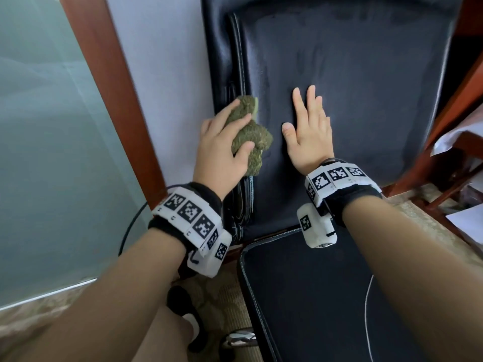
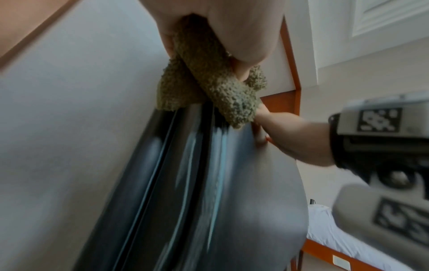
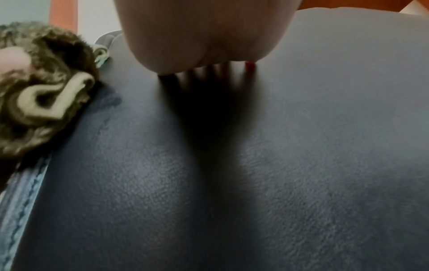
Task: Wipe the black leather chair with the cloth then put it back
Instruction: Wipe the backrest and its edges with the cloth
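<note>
At about nine o'clock in the head view is a frosted glass panel (image 1: 47, 142) in a red-brown wooden frame (image 1: 115, 82), with pale wall between it and the chair.

The left hand (image 1: 222, 150) comes next. Its fingers (image 1: 227, 111) and thumb are curled round a bunched olive-green cloth (image 1: 251, 131), clamping it into a wad against the stitched left border of the chair back (image 1: 366, 74). Bunching probably gives a firm pad to press into the seam, where dust tends to gather. In the left wrist view the cloth (image 2: 209, 82) overlaps the chair's side edge, and the blur there suggests a stroke under way.

Toward the centre, the right hand (image 1: 308, 131) lies flat on the black leather, fingers straight and slightly apart, holding nothing. It likely braces the backrest so the chair does not tip or roll under the wiping pressure. The right wrist view shows the palm (image 3: 204, 33) on the grained leather, with the cloth just beside it at nine o'clock.

At six o'clock is the seat cushion (image 1: 313, 296), and at three o'clock sit wooden furniture and white paper (image 1: 452, 142).

No brand or readable writing appears; the wrist bands (image 1: 188, 210) carry only black-and-white square marker patterns.
</note>
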Available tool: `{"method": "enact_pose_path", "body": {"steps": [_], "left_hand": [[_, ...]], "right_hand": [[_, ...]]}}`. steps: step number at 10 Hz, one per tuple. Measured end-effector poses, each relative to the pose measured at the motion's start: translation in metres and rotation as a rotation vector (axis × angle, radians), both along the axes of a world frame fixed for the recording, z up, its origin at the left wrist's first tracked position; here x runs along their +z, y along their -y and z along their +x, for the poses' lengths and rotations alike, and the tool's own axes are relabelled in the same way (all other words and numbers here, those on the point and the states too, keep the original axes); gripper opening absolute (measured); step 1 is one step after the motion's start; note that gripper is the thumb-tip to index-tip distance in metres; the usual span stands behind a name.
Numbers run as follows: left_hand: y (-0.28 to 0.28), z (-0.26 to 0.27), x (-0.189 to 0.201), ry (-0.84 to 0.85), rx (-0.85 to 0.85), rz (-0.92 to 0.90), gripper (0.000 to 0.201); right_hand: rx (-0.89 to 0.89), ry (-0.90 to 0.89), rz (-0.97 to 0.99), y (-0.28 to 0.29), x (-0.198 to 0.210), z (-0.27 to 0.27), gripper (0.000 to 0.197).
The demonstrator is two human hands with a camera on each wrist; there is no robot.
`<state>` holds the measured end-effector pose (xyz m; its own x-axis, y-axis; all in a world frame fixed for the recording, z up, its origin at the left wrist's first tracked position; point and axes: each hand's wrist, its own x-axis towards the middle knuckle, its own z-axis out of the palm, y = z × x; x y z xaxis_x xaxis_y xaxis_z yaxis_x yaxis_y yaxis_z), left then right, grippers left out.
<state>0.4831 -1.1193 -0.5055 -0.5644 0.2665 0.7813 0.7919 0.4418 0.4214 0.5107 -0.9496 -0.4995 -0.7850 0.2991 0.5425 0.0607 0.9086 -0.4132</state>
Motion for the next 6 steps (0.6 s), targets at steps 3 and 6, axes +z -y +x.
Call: {"method": "enact_pose_path", "body": {"steps": [3,6], "left_hand": [[0.010,0.017,-0.039,0.076,-0.042,0.008,0.043],[-0.006,0.001,0.046,0.129,0.036,0.369,0.041]], "right_hand": [[-0.001,0.014,0.011,-0.001,0.001,0.001,0.057],[-0.012,-0.017,0.024,-0.001,-0.001,-0.001,0.057]]}}
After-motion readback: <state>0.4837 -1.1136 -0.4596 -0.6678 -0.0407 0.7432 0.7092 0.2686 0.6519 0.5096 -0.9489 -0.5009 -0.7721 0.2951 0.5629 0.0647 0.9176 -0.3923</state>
